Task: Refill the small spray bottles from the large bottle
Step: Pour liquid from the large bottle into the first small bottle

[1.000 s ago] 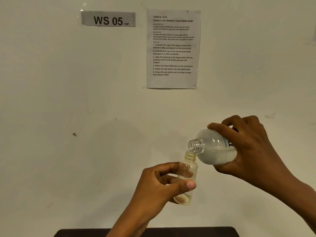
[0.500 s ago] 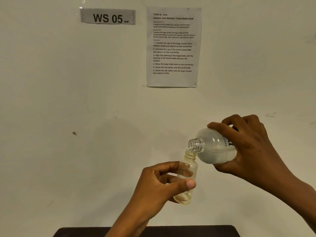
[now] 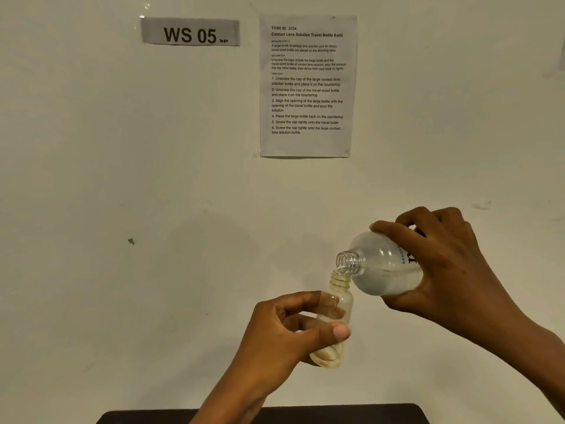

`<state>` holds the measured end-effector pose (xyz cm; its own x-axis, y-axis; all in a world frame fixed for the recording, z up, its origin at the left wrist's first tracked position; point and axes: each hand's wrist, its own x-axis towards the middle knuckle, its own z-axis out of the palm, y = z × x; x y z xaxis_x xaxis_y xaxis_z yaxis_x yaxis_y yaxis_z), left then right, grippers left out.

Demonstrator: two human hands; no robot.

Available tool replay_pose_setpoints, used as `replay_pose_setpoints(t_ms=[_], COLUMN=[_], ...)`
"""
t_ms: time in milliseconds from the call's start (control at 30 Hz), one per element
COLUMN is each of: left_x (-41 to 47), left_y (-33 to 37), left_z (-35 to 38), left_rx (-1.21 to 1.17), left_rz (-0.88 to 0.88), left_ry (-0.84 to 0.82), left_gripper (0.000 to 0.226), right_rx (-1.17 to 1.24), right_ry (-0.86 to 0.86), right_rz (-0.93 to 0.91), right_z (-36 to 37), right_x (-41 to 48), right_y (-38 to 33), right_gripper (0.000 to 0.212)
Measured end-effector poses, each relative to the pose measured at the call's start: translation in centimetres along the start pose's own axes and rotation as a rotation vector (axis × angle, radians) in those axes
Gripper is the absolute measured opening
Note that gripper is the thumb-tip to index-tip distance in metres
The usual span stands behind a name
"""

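Between our hands, small bottle (image 3: 331, 322) upright, pinched by left hand (image 3: 287, 335) thumb and fingers. Big bottle (image 3: 379, 264) tilted above it, neck touching small bottle's mouth, gripped by right hand (image 3: 440, 264). Above hands on wall: task sheet (image 3: 307, 85), WS 05 label (image 3: 190, 32).

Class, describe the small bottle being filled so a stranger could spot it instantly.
Below the instruction sheet on the wall, find the two hands. The left hand holds the small bottle upright. Unlike the large bottle tipped above it, it is slim, clear and yellowish.
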<state>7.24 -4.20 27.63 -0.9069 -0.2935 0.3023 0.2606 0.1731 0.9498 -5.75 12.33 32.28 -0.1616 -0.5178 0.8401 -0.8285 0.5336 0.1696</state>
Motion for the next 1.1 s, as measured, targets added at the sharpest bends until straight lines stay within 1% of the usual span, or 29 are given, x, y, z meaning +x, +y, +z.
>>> replay_pose_setpoints(t_ms=[133, 467, 600, 700, 900, 1100], left_x=[0.07, 0.25, 0.26, 0.22, 0.23, 0.17], left_y=[0.17, -0.18, -0.21, -0.2, -0.22, -0.1], left_z=[0.08, 0.01, -0.02, 0.0, -0.03, -0.01], left_rx=[0.009, -0.004, -0.018, -0.028, -0.027, -0.021], left_rz=[-0.001, 0.01, 0.013, 0.02, 0.022, 0.021], left_ry=[-0.006, -0.013, -0.019, -0.024, -0.021, -0.019], left_gripper=[0.038, 0.044, 0.035, 0.042, 0.048, 0.044], right_rx=[-0.006, -0.01, -0.011, -0.014, -0.015, -0.024], right_ry=[-0.001, 0.001, -0.001, 0.0, 0.003, -0.004], right_rz=[-0.002, -0.001, -0.002, 0.0, -0.004, -0.005], right_z=[-0.07, -0.02, -0.01, -0.01, -0.12, -0.18], right_x=[0.04, 0.05, 0.03, 0.06, 0.0, 0.02], right_y=[0.1, 0.16, 0.14, 0.14, 0.14, 0.09], right_gripper=[0.072, 0.071, 0.072, 0.071, 0.071, 0.072])
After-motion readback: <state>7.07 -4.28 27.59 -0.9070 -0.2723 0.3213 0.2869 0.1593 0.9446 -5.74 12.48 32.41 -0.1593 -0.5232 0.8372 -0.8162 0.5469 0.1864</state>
